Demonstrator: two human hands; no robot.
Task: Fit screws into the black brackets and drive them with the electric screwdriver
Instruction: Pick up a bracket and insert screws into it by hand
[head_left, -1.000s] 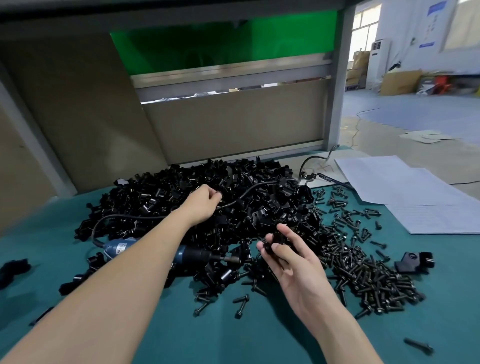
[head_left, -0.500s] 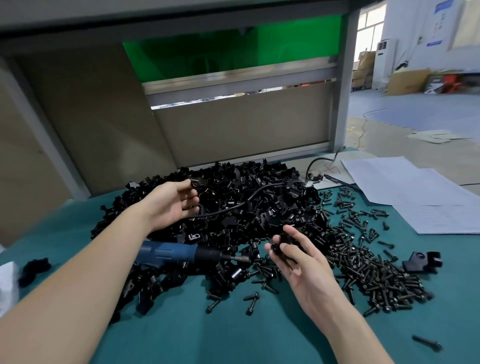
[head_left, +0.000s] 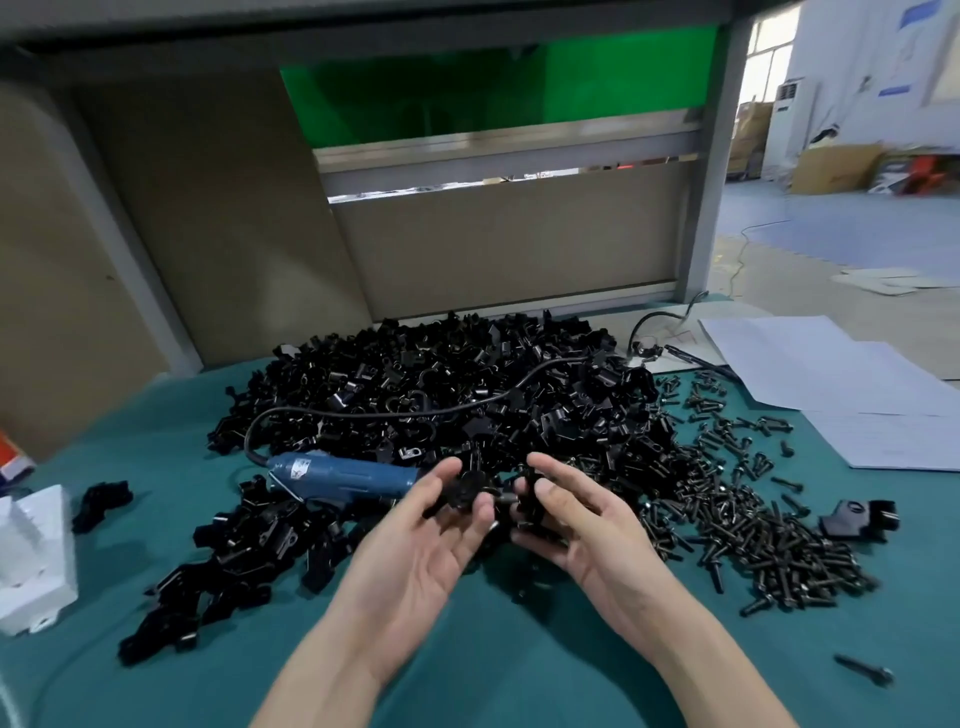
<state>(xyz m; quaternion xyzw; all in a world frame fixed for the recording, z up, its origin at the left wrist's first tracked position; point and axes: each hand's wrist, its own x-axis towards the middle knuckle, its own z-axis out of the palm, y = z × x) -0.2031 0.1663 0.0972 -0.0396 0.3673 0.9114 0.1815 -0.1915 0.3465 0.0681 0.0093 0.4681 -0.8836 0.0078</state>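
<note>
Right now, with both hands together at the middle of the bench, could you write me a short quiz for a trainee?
1. True or false: no hand holds the blue electric screwdriver.
2. The loose screws lie on which side of the bracket pile? A left, B right, C behind.
3. What does the left hand pinch?
Key: 1 true; 2 B; 3 a black bracket.
</note>
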